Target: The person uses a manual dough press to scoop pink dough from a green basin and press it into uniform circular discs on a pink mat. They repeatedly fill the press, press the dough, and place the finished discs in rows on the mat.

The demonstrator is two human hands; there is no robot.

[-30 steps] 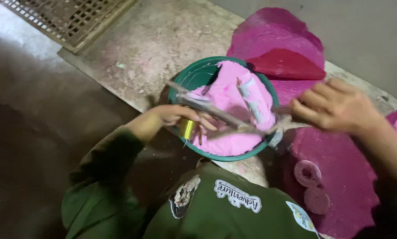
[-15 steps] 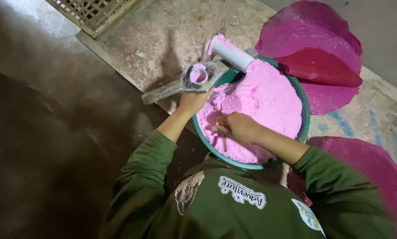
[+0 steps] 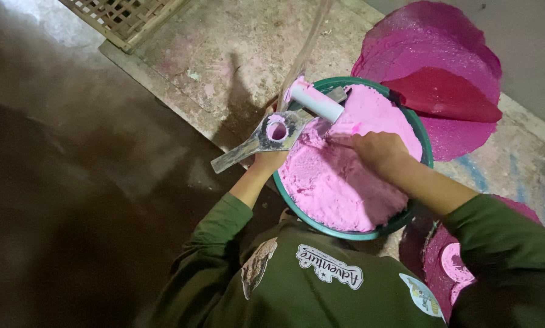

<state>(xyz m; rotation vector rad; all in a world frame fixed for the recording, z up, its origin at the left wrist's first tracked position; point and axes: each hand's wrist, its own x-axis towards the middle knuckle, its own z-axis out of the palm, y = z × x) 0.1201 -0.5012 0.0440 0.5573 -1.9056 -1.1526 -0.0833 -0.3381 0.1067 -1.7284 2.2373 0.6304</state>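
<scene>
A green basin (image 3: 347,233) heaped with pink dough (image 3: 336,182) stands in front of me. My left hand (image 3: 268,162) grips a grey metal press (image 3: 257,141) from below at the basin's left rim. The press has a ring-shaped hole packed with pink dough. A white cylinder (image 3: 317,102) smeared with pink sticks out from the press over the basin. My right hand (image 3: 377,149) rests on the dough just right of the cylinder, its fingers closed on a pinch of dough. Both arms wear dark green sleeves.
Large pink and red round sheets (image 3: 433,67) lie behind the basin at the upper right. More pink sheets and small pink discs (image 3: 455,262) lie at the lower right. A woven lattice tray (image 3: 123,17) sits at the top left on the stained concrete floor.
My right hand came from right of the basin into the dough, then up toward the cylinder. My left hand brought the press to the basin's left rim and holds it there.
</scene>
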